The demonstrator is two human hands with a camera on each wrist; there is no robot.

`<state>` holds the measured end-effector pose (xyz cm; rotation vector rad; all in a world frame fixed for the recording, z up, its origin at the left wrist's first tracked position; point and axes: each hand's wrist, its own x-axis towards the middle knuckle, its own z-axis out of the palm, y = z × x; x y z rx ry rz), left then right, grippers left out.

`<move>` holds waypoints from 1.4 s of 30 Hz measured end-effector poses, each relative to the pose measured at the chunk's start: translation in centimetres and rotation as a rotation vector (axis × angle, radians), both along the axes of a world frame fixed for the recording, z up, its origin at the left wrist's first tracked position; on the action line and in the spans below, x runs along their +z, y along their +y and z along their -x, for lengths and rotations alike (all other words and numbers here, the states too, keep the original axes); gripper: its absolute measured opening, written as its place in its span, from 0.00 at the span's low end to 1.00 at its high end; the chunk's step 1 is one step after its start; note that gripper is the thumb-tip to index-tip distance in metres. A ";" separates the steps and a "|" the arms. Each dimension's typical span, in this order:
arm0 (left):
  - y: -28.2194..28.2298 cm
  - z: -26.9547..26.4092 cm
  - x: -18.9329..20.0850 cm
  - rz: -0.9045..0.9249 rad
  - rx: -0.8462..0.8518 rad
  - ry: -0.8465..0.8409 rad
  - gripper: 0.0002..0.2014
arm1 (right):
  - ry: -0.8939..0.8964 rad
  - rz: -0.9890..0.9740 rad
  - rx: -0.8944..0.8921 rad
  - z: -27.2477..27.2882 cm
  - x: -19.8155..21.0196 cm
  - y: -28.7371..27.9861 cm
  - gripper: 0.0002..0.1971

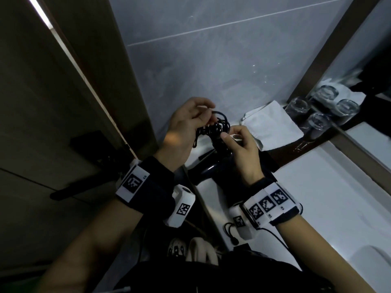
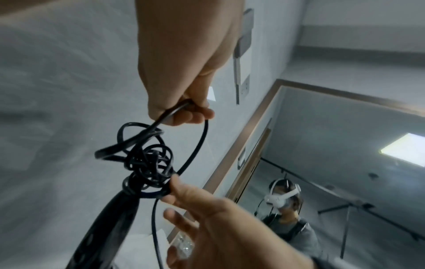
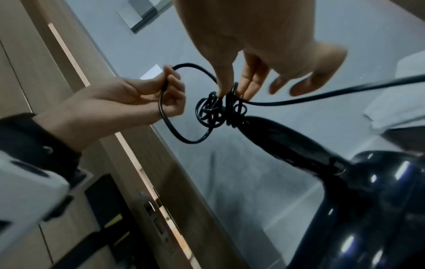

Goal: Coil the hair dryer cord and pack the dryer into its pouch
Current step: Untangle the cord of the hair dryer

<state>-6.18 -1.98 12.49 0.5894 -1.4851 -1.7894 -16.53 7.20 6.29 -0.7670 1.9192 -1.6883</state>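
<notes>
The black hair dryer (image 1: pixel 208 169) lies on the white counter (image 1: pixel 317 197), its handle (image 3: pixel 282 140) pointing up between my hands. Its black cord (image 1: pixel 218 123) is bunched in a knotted tangle (image 2: pixel 149 163) at the handle's end. My left hand (image 1: pixel 206 117) pinches a loop of cord (image 3: pixel 164 112) pulled out of the tangle to the left. My right hand (image 1: pixel 229 134) pinches the tangle (image 3: pixel 214 111) with its fingertips (image 3: pixel 249 89) just above the handle. One free strand (image 3: pixel 322 92) runs off to the right. A dark fabric item with a drawstring (image 1: pixel 230 233), possibly the pouch, lies at the counter's near edge.
A folded white towel (image 1: pixel 273 123) lies behind my right hand, with upturned glasses (image 1: pixel 298 106) beside it against the mirror (image 1: pixel 359 60). A wooden door frame (image 1: pixel 101 92) stands close on the left. Grey tiled wall (image 1: pixel 211 60) is behind. A basin rim (image 1: pixel 370 259) shows lower right.
</notes>
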 end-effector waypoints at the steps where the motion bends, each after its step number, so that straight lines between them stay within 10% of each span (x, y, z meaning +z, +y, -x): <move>1: -0.1 -0.2 0.1 -0.042 -0.021 0.068 0.11 | 0.014 -0.013 0.009 0.4 -0.1 0.1 0.06; 5: 0.0 -0.9 0.3 -0.096 -0.093 0.275 0.09 | 0.088 -0.135 -0.116 1.2 0.3 0.4 0.10; 10: 1.3 -2.1 -0.8 0.059 -0.273 0.173 0.11 | -0.434 -0.019 0.137 1.4 3.2 0.1 0.26; 14: 2.1 -3.5 -2.5 0.186 -0.538 -0.139 0.07 | -0.553 0.059 0.300 1.7 4.1 0.3 0.06; 22: 1.4 -1.1 -1.9 -0.275 -0.240 -0.097 0.11 | -0.099 0.206 0.451 0.9 4.4 1.7 0.06; 29: 0.9 0.9 -0.9 -0.364 -0.185 -0.101 0.10 | 0.215 -0.049 0.718 0.7 2.9 3.6 0.07; 34: 1.4 0.4 -1.8 -0.323 -0.147 -0.004 0.08 | 0.001 -0.149 0.707 2.3 1.7 4.0 0.19; 39: 2.0 -0.6 -2.1 0.001 -0.250 -0.074 0.14 | -0.573 0.095 0.390 2.3 1.8 2.9 0.17; 42: 2.9 -1.3 -3.0 0.223 -0.387 -0.182 0.14 | -0.545 -0.017 0.292 2.8 2.7 1.9 0.22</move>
